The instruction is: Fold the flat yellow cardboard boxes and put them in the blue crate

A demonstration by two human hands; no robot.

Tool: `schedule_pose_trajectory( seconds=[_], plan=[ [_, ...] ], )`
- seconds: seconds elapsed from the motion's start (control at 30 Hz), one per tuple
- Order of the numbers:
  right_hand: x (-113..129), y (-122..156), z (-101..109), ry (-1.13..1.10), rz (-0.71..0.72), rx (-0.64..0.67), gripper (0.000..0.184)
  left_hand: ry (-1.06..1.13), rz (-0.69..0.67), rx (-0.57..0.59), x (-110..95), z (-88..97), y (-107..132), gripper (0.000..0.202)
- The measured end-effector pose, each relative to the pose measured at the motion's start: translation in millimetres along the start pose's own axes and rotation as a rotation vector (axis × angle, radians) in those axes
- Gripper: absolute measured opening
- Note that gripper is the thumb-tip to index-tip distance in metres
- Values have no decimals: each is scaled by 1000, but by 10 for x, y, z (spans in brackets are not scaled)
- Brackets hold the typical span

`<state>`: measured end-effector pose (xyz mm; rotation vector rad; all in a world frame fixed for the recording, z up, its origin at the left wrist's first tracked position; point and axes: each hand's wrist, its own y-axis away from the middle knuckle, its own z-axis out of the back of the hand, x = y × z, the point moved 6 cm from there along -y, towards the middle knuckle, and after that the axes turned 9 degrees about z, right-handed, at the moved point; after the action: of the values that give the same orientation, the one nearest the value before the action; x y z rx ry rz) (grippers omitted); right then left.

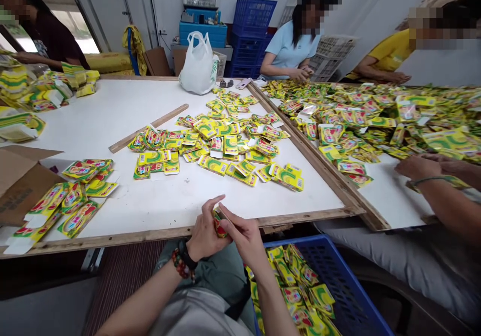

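white-topped worktable [93,115] with a wooden frame fills the room's middle, strewn with yellow packets [214,145] and a loose wooden strip [148,128]. at its near edge, the person's left hand [203,233] and right hand [244,238] hold a small yellow-and-red packet [220,223] between them, fingers [229,213] closed narrowly around it. near right, a blue plastic crate [334,271] holds more packets, while a co-worker's hands [424,165] rest among packets on the neighbouring board [394,196].
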<state>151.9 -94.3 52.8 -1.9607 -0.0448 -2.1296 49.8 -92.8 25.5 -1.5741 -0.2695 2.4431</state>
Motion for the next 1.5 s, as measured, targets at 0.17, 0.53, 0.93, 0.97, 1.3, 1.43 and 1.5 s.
schedule_pose_trajectory(
  seconds=[0.17,0.53,0.93,0.97,1.3,1.43,1.5],
  plan=[
    [-65,-4,78,154,-16,-178,38,-96,171,83,55,-40,-48,46],
    [142,49,-55,522,420,50,40,-108,133,204,35,-25,-80,40],
    [-196,360,849,1126,68,85,40,-807,40,460,466,94,-1837,42],
    [-216,240,722,1114,137,65,41,-811,51,496,476,79,-1841,40],
    [-471,-327,-121,454,229,-8,41,-224,293,-11,35,458,-553,70],
    [-547,-26,-173,-21,109,-91,40,73,428,-175,54,218,-119,69],
    [-520,69,-149,-260,43,-62,47,85,437,-181,64,76,-27,68]
  ],
)
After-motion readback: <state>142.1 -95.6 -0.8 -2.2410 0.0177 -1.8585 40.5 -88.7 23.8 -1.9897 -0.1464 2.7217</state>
